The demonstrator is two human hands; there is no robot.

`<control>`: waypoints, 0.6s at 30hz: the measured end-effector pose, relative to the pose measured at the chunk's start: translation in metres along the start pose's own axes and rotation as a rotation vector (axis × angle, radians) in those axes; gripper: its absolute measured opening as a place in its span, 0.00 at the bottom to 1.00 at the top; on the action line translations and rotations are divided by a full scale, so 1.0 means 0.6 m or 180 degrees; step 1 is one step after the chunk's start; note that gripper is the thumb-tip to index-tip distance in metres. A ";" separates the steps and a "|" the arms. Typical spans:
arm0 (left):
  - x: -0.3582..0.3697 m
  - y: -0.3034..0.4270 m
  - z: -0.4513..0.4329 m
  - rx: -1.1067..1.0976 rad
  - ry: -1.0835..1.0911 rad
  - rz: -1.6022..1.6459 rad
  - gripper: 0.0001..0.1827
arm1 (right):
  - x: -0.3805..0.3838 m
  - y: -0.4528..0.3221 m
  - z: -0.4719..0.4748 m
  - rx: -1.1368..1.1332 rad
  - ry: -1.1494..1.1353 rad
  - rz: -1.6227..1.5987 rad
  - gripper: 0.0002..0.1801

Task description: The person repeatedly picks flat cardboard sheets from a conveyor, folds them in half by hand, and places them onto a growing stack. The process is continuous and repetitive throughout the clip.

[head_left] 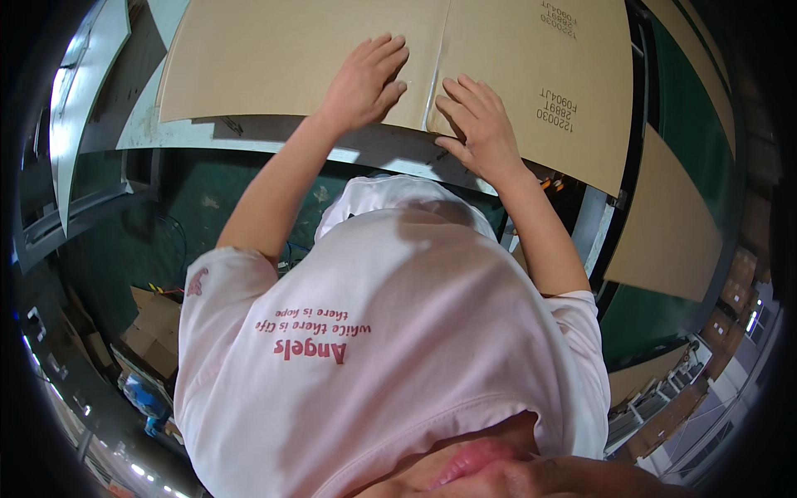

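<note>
A large brown corrugated cardboard sheet (268,68) lies before me on a white-topped table (249,138). A narrow seam (439,56) with a glossy line along it runs across the board from front to back. My left hand (367,81) is palm down on or just over the board, left of the seam, thumb apart from the fingers. Right of the seam, my right hand (478,124) has its fingers bent over the board and its thumb by the front edge. Neither hand appears to hold anything. Contact under the palms is hidden.
A black metal rail (629,205) borders the board on the right. Beyond it, another cardboard piece (669,218) lies on a green surface (650,317). A pale panel (81,93) stands at left. Cardboard boxes (149,330) sit low on the left.
</note>
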State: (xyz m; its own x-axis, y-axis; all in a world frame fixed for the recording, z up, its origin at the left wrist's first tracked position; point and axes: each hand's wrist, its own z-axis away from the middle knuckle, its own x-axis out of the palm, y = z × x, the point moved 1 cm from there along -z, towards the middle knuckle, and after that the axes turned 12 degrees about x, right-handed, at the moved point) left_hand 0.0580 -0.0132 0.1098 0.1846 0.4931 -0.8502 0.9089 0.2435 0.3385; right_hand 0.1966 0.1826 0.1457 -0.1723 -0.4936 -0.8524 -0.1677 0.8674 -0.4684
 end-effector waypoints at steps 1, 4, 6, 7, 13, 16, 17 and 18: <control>-0.002 0.014 0.012 0.0000 0.0017 0.0000 0.28 | 0.001 -0.003 0.003 0.0030 0.0000 0.0009 0.34; -0.011 0.043 0.019 -0.0015 -0.0237 -0.0180 0.28 | -0.005 -0.006 0.003 0.0071 0.0019 -0.0035 0.33; -0.013 0.056 0.028 0.0055 -0.0348 -0.0195 0.28 | -0.010 -0.008 0.004 0.0130 0.0048 -0.0082 0.32; -0.013 0.061 0.034 0.0097 -0.0390 -0.0168 0.29 | -0.012 -0.008 0.004 0.0153 0.0063 -0.0102 0.32; -0.023 0.077 0.041 0.0233 -0.0284 0.0163 0.33 | -0.028 -0.015 0.001 -0.0157 0.0234 0.0118 0.27; -0.017 0.073 0.037 0.0306 0.0019 0.0200 0.30 | -0.060 -0.027 0.002 -0.0360 0.0673 0.0184 0.24; -0.015 0.071 0.035 0.0335 0.0111 0.0209 0.29 | -0.074 -0.031 0.003 -0.0385 0.0754 0.0189 0.23; -0.015 0.071 0.033 0.0363 0.0210 0.0220 0.28 | -0.090 -0.037 0.002 -0.0413 0.0832 0.0200 0.22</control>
State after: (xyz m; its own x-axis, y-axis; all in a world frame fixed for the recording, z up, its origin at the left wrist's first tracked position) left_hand 0.1025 -0.0239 0.1237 0.2265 0.5601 -0.7968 0.9321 0.1126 0.3441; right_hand 0.2110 0.1899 0.2016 -0.4275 -0.4532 -0.7822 -0.2686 0.8899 -0.3687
